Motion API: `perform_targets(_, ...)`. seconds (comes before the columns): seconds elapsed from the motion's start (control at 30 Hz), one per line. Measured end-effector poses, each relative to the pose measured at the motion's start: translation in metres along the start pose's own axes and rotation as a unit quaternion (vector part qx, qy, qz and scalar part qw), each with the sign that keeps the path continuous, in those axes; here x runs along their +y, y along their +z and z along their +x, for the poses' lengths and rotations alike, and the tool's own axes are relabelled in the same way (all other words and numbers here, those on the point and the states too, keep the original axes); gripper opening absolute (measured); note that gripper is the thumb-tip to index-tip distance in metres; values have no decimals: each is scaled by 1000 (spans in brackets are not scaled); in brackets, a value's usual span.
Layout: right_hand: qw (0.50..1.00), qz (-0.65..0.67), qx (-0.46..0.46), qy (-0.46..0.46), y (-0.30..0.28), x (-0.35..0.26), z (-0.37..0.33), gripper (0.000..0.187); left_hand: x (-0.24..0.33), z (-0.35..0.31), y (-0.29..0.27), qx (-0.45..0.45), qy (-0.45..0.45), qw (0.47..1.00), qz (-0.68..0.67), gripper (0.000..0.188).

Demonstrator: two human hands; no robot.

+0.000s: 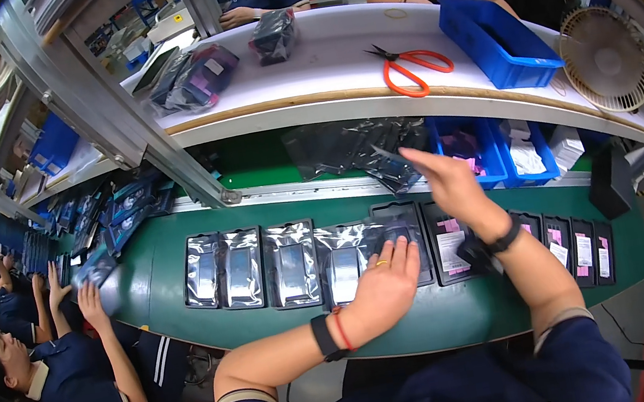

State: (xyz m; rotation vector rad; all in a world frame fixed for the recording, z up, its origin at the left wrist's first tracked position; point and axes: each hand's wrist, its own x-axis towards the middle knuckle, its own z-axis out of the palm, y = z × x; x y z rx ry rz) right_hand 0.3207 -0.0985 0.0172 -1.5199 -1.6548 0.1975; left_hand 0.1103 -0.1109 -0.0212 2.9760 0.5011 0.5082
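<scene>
My left hand [384, 289] lies with its fingers stretched out over a dark tray in shiny clear film [344, 272]. My right hand [453, 186] is raised at the far side of the bench, fingers extended beside a pile of dark translucent plastic bags [397, 163]. Its fingertips overlap a bag there; no grip shows. To the left of my left hand, film-covered black trays [293, 265] stand in a row. Just right of it, an uncovered black tray [452, 256] carries a white label and pink pieces. More labelled trays [583, 251] sit farther right.
Blue bins [525, 154] stand under the raised shelf [307, 63]. On the shelf are orange-handled scissors [415, 70], a blue bin [496, 44] and wrapped packs [203, 76]. A metal post [100, 93] rises at left. Co-workers handle bagged items [99, 268] at left.
</scene>
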Motion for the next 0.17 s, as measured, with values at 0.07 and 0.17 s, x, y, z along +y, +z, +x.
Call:
perform_targets(0.07, 994, -55, 9, -92, -28, 4, -45, 37, 1, 3, 26, -32, 9, 999, 14, 42)
perform_targets(0.17, 975, -187, -40, -110, -55, 11, -90, 42, 6, 9, 27, -186, -16, 982, -10, 69)
